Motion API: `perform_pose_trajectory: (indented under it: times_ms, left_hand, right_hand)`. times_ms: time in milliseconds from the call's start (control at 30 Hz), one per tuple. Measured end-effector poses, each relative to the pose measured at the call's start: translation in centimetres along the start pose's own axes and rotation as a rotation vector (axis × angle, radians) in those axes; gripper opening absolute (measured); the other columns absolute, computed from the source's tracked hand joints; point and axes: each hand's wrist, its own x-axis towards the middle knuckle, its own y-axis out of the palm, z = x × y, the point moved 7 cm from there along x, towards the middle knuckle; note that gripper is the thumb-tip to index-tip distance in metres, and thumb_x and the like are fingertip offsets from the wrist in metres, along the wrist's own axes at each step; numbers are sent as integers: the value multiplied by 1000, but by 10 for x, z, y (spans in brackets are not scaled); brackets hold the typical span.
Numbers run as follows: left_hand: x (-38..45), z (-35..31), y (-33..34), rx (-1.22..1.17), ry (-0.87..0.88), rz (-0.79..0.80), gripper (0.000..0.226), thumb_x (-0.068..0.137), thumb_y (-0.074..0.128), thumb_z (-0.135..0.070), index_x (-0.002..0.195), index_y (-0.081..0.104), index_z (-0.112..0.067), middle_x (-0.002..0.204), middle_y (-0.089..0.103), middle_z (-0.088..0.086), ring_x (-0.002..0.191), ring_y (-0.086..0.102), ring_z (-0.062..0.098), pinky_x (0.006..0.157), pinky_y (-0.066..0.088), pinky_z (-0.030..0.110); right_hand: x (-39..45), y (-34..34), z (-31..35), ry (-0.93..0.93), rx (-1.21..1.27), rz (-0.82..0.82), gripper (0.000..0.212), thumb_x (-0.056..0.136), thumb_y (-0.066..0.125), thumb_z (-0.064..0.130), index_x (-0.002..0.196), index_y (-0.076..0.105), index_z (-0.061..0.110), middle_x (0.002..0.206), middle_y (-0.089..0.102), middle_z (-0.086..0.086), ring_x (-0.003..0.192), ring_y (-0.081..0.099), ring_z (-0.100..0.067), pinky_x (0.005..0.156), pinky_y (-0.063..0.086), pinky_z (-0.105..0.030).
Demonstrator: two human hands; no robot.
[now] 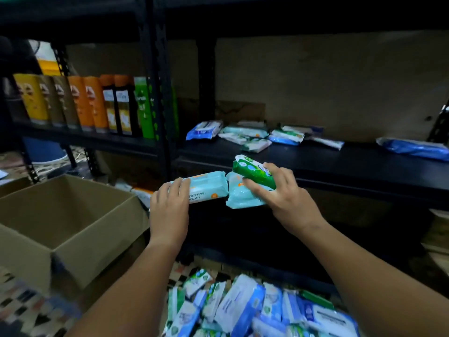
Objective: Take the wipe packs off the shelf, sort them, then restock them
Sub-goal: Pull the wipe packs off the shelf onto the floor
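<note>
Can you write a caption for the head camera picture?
Left hand and right hand hold wipe packs before the shelf.

Dim room; black metal shelving (315, 166), brown back wall (340, 81), patterned floor (21, 302).

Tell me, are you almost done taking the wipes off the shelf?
Partly. Lots of packs already lie in a pile on the floor. The left hand holds a pale teal pack; the right hand holds a green pack on another teal pack. Several packs still sit on the shelf, so sorting and restocking are left.
</note>
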Motion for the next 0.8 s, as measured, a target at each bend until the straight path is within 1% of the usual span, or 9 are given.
perform_pose_trajectory:
  times_ms: [133, 333, 400, 467, 533, 600, 733, 767, 800]
  left_hand:
    - [-53, 13, 23, 9, -97, 115, 72, 69, 71, 4, 136, 50, -13, 133, 57, 7, 114, 53, 34, 88, 47, 47]
    - [-135, 28, 69, 47, -237, 341, 65, 82, 69, -6, 142, 46, -17, 138, 55, 4, 118, 53, 31, 91, 44, 44]
    - [-164, 31, 84, 88, -292, 442, 64, 86, 67, -10, 144, 40, -20, 137, 54, 2, 118, 52, 29, 93, 44, 42]
    - [-189, 34, 97, 120, -339, 530, 64, 89, 67, -16, 144, 35, -21, 135, 54, 2, 117, 54, 28, 94, 44, 42]
    - [-208, 35, 107, 137, -367, 597, 63, 93, 63, -18, 146, 30, -19, 143, 50, 7, 119, 54, 29, 95, 46, 42]
    - [-223, 32, 114, 140, -378, 646, 63, 95, 60, -17, 148, 26, -17, 144, 50, 8, 120, 54, 29, 91, 49, 40]
    - [-235, 23, 127, 41, -391, 704, 50, 98, 54, -14, 140, 27, -15, 129, 57, 8, 110, 59, 28, 84, 55, 39]
    - [-237, 20, 132, -6, -408, 723, 49, 100, 53, -20, 141, 26, -16, 132, 55, 9, 115, 57, 29, 86, 55, 42]
    - [-239, 16, 137, -53, -436, 764, 51, 103, 48, -31, 146, 23, -17, 139, 51, 10, 124, 51, 32, 92, 53, 48]
  right_hand:
    - [-32, 26, 32, 8, 84, 95, 88, 68, 71, -7, 139, 45, 38, 137, 51, -22, 106, 54, -42, 39, 41, -30]
    - [-96, 80, 86, 6, 135, 284, 100, 57, 66, -13, 142, 47, 36, 137, 51, -24, 106, 55, -43, 38, 42, -31]
    - [-117, 97, 104, -4, 129, 346, 97, 54, 57, -15, 137, 56, 36, 134, 55, -24, 102, 57, -43, 37, 38, -29]
    - [-136, 114, 118, -19, 114, 399, 102, 47, 59, -17, 134, 62, 36, 131, 58, -24, 99, 55, -43, 37, 29, -26]
    - [-150, 129, 128, -17, 96, 439, 111, 38, 58, -20, 134, 62, 36, 131, 59, -25, 100, 50, -42, 39, 24, -25]
    - [-164, 141, 132, 7, 100, 497, 110, 41, 47, -20, 136, 61, 34, 132, 57, -26, 101, 50, -43, 38, 25, -25]
    - [-185, 154, 120, 89, 73, 571, 107, 45, 47, -21, 137, 60, 33, 136, 53, -25, 105, 47, -45, 39, 26, -26]
    - [-189, 153, 117, 119, 73, 607, 108, 48, 47, -21, 141, 55, 35, 141, 49, -25, 109, 47, -45, 40, 30, -28]
    - [-194, 153, 114, 165, 86, 643, 111, 54, 47, -20, 147, 46, 39, 148, 41, -23, 117, 44, -45, 44, 39, -33]
